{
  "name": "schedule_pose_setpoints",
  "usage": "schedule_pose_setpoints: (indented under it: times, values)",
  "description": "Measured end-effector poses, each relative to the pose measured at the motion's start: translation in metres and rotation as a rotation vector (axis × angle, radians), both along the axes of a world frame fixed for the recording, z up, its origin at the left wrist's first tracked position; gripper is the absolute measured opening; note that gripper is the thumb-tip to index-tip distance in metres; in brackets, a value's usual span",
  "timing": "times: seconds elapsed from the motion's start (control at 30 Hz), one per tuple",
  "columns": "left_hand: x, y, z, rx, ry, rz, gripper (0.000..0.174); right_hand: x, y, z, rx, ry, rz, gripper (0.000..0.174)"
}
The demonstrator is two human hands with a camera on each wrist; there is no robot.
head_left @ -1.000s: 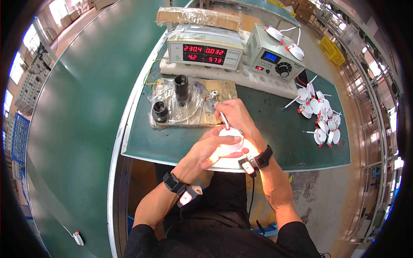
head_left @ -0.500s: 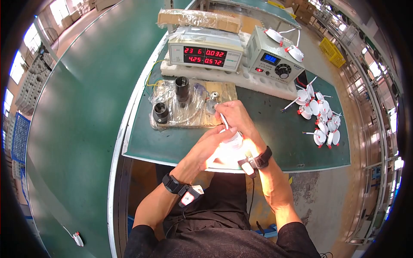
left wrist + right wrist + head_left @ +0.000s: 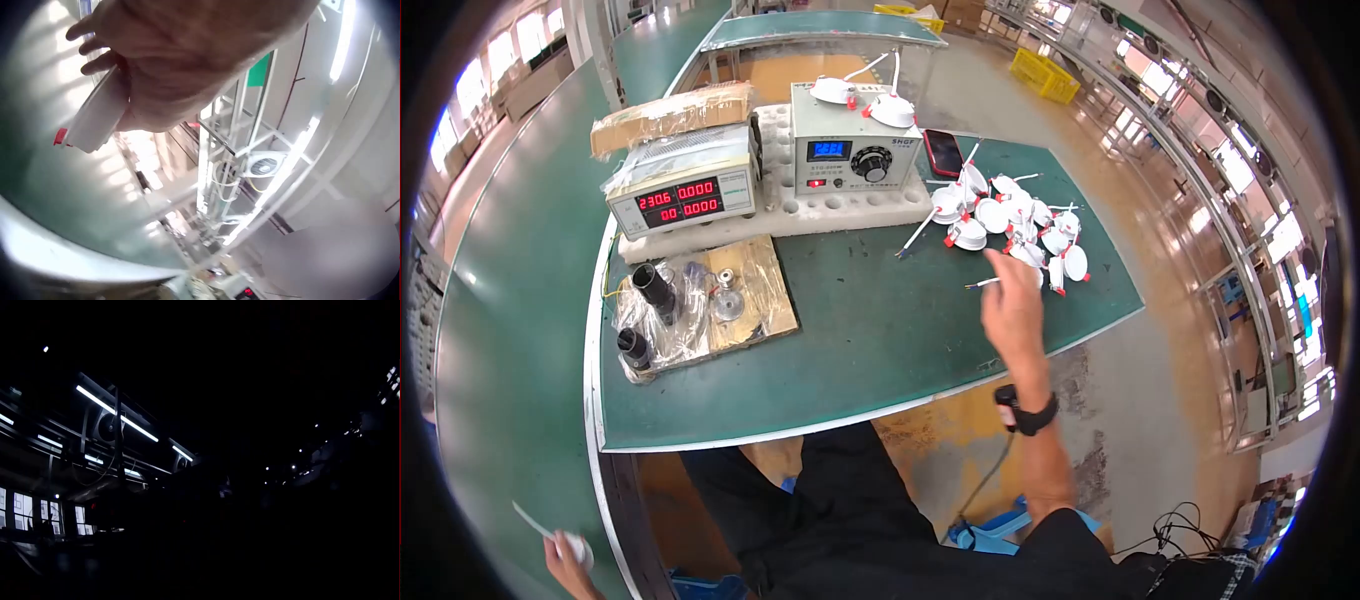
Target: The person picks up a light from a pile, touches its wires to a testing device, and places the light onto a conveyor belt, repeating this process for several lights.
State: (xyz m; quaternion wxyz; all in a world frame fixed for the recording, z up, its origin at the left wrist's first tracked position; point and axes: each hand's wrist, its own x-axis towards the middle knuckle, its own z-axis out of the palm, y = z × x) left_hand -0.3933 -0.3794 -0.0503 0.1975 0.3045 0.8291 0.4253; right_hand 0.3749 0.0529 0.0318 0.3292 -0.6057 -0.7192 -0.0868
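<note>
- The hands are far apart; the left hand (image 3: 570, 572) holds a white light (image 3: 582, 550) over by the long green strip (image 3: 510, 400), and I cannot tell if the light touches it
- The right hand (image 3: 1015, 315) has loosely bent fingers by the pile of lights (image 3: 993, 216), and I see nothing gripped there; I cannot tell if it touches a light or wire
- The held light could slip and get scratched, I think, if the fingers have only a bit of its rim
- The wires in the pile poke out all ways and are in the way, so one pull might drag other lights along and tip some off the surface (image 3: 880, 320)
- Past the pile is a phone (image 3: 943, 153), which a sliding light might bump
- Farther back, white foam (image 3: 800, 215) sits under the number box (image 3: 675, 205) and the knob box (image 3: 855, 150), with two lights (image 3: 892, 110) on top
- A board (image 3: 775, 300) with black tubes (image 3: 652, 285) sits at the left
</note>
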Motion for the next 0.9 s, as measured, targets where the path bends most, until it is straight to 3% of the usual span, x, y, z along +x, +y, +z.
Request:
schedule_pose_setpoints:
  times: [0.07, 0.1, 0.17, 0.2, 0.23, 0.27, 0.33, 0.37, 0.43, 0.5, 0.57, 0.63, 0.73, 0.83, 0.9]
  values:
    - [0.051, -0.042, 0.024, -0.238, 0.379, 0.317, 0.064, 0.043, 0.004, -0.019, 0.005, -0.200, -0.031, 0.038]
    - [0.057, -0.056, 0.019, -0.482, 0.698, 0.463, 0.066, 0.055, 0.006, -0.026, -0.042, -0.253, -0.015, 0.039]
    - [0.064, -0.075, 0.013, -0.983, 1.339, 0.740, 0.071, 0.064, 0.010, -0.029, -0.125, -0.248, 0.069, 0.020]
    - [0.124, -0.031, 0.050, -1.091, 1.499, 0.840, 0.054, 0.060, 0.011, -0.024, -0.189, -0.228, 0.069, 0.015]
    - [0.120, -0.019, 0.057, -1.014, 1.441, 0.882, 0.047, 0.055, 0.015, -0.018, -0.251, -0.217, 0.076, 0.010]
    - [0.111, -0.015, 0.058, -0.941, 1.380, 0.926, 0.042, 0.047, 0.017, -0.020, -0.131, -0.159, 0.127, 0.011]
    - [0.097, -0.003, 0.048, 0.000, 0.832, 0.352, 0.046, 0.011, 0.005, -0.003, -0.283, 0.109, 0.185, 0.012]
    - [0.142, 0.046, 0.068, 0.188, 0.475, 0.266, 0.043, -0.011, 0.000, 0.004, -0.367, 0.241, 0.224, 0.012]
    - [0.216, 0.125, 0.095, 0.305, 0.240, 0.105, 0.039, -0.039, -0.001, -0.004, -0.164, 0.144, 0.309, 0.014]
    - [0.262, 0.179, 0.093, 0.416, 0.232, -0.017, 0.038, -0.041, 0.006, -0.022, 0.075, 0.123, 0.322, 0.015]
    - [0.307, 0.205, 0.108, 0.449, 0.139, -0.124, 0.037, -0.024, -0.001, -0.022, -0.027, 0.382, 0.223, 0.019]
    - [0.322, 0.214, 0.101, 0.457, 0.129, -0.220, 0.036, -0.009, -0.017, -0.009, 0.001, 0.198, 0.379, 0.018]
    - [0.338, 0.228, 0.094, 0.398, 0.020, -0.278, 0.035, -0.006, -0.057, 0.007, -0.229, 0.223, 0.687, 0.017]
    - [0.351, 0.239, 0.086, 0.371, -0.133, -0.360, 0.033, -0.010, -0.068, -0.026, -0.129, -0.100, 0.610, 0.013]
    - [0.360, 0.244, 0.088, 0.336, -0.239, -0.418, 0.032, -0.022, -0.061, -0.030, -0.019, -0.079, 0.503, 0.019]
